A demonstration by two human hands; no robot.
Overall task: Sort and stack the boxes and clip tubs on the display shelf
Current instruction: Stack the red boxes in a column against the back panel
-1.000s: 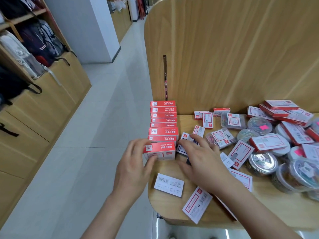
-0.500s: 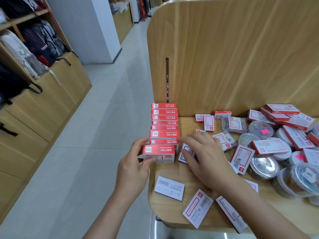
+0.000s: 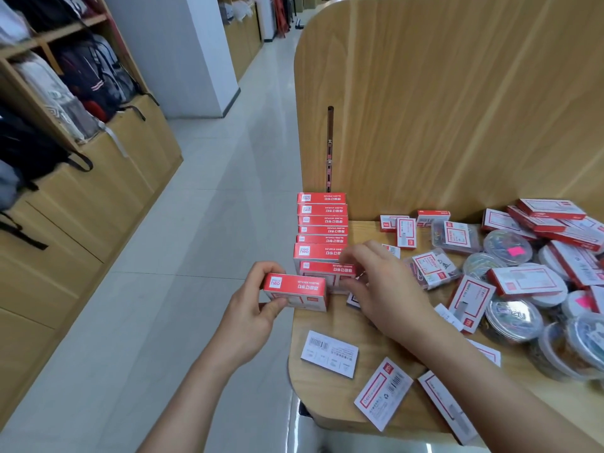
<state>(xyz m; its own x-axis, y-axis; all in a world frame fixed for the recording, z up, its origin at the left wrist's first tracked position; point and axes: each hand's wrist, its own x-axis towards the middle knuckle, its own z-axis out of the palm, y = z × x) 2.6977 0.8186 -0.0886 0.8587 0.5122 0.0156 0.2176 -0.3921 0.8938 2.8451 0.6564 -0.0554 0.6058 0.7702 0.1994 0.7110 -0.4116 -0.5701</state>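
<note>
The left hand (image 3: pixel 251 310) gripped a small red cardboard box (image 3: pixel 294 291), thumb on its near face and fingers curled over its far edge. It held the box just off the left edge of the light wooden display shelf (image 3: pixel 330 410), likely so the box could be turned or set on top of another.

Just beyond that hand's fingertips ran a row of matching red boxes (image 3: pixel 322 223), packed face to face towards the tall wooden back panel (image 3: pixel 457 109), seemingly to keep that kind together.

The right hand (image 3: pixel 382 289) hovered close beside the left, its fingers (image 3: pixel 348 256) bent against the right end of the row's nearest box. It probably steadied the row, but whether it pinched or only touched that box could not be told.

Under the right wrist lay flat white-and-red boxes (image 3: pixel 329 353), label side up and scattered. Beyond its knuckles sat round clear plastic clip tubs (image 3: pixel 510 318), mixed with more boxes and unsorted.
</note>
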